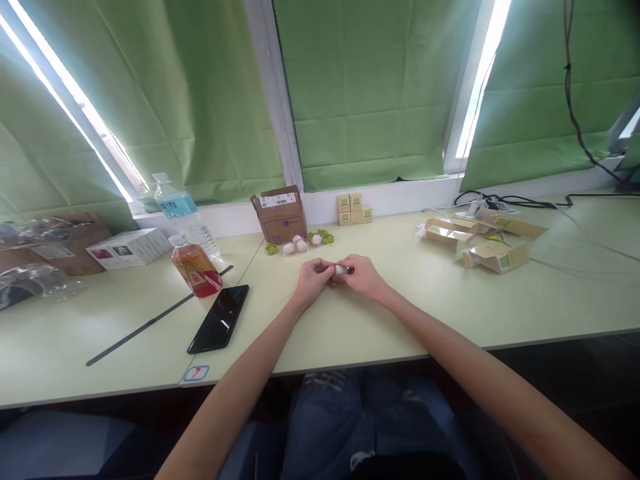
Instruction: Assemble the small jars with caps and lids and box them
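Note:
Both of my hands meet over the table, fingers closed around a small whitish object [341, 269] whose kind I cannot make out. My left hand [314, 279] pinches it from the left side. From the right, my right hand [361, 275] grips it, its fingers bent. Fingers cover much of the object. Just beyond the hands lie several small round pale pink pieces [301, 246], some in a clear tray. Beside them are green leaf-shaped pieces [326, 237], and another green piece [271, 249] lies to their left.
Behind stand an open cardboard box [281, 217] and several stacked small tan boxes [355, 210]. To the left are a phone [219, 319], a red drink bottle [196, 268], a water bottle [186, 217] and a dark strip [150, 323]. Opened tan cartons [495, 256] lie right, near cables [530, 200].

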`<state>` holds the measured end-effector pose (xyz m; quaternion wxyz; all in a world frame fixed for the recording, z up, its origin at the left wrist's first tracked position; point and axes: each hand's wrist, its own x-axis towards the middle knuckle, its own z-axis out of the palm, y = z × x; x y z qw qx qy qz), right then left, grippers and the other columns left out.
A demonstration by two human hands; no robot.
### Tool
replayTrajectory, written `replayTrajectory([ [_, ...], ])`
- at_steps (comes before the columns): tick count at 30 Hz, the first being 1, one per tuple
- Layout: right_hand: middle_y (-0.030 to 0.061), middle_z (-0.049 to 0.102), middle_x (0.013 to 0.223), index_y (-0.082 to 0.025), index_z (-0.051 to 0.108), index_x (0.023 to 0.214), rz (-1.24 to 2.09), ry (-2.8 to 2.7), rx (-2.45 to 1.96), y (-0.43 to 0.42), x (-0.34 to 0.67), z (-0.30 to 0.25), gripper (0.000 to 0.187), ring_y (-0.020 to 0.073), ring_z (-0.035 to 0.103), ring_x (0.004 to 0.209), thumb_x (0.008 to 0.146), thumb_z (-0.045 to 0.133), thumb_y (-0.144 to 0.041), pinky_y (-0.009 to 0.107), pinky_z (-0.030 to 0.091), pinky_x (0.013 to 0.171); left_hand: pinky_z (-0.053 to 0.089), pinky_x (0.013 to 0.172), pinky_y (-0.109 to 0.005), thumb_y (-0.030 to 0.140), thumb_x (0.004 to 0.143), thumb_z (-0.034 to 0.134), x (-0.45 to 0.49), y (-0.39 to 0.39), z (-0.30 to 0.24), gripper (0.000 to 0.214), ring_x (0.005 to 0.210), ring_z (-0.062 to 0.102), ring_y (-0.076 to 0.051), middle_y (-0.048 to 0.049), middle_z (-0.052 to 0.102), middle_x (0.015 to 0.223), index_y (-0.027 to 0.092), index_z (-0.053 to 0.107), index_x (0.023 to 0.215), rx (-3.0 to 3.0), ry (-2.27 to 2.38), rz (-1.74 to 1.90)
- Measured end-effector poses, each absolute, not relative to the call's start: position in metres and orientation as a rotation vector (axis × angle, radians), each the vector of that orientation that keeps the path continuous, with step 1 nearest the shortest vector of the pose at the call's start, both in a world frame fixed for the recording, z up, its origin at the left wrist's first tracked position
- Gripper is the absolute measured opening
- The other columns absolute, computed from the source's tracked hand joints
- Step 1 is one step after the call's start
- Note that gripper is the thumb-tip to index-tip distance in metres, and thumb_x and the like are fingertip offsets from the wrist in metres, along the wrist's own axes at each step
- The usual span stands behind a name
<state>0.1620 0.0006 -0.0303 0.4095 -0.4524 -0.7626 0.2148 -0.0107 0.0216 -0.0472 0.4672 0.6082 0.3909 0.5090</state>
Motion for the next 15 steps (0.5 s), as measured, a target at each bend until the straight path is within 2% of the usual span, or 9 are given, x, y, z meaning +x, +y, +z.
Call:
replayTrajectory([
  [5,0.0037,0.069,0.088,-0.019,0.081,0.087,0.585,-1.849,-1.195,0.0019,0.1578,-0.0318,0.009,0.0154,0.059,0.077,0.081,0.075,-0.019,0.026,0.043,0.071,0.059,0.057,-0.028,0.030,0.074,0.077,-0.0123,0.0238,-0.0477,0.020,0.058,0.068,-0.015,-0.0065,0.074,0.070,0.012,0.068,0.078,1.462,0.951,1.246],
  [9,0.0032,0.075,0.094,-0.020,0.082,0.093,0.685,-1.753,-1.194,0.0060,0.1575,-0.0350,0.018,0.0161,0.062,0.078,0.076,0.079,-0.021,0.026,0.046,0.072,0.058,0.055,-0.027,0.033,0.072,0.078,-0.0121,0.0267,-0.0468,0.023,0.055,0.067,-0.016,-0.0051,0.072,0.066,0.013,0.066,0.073,1.490,0.982,1.229],
  [15,0.0026,0.072,0.083,-0.018,0.080,0.080,0.633,-1.781,-1.188,0.0084,0.1569,-0.0342,0.008,0.0163,0.060,0.077,0.076,0.077,-0.024,0.026,0.042,0.068,0.059,0.055,-0.028,0.033,0.070,0.080,-0.0114,0.0274,-0.0430,0.025,0.053,0.067,-0.016,-0.0053,0.072,0.066,0.012,0.066,0.072,1.464,1.020,1.224],
])
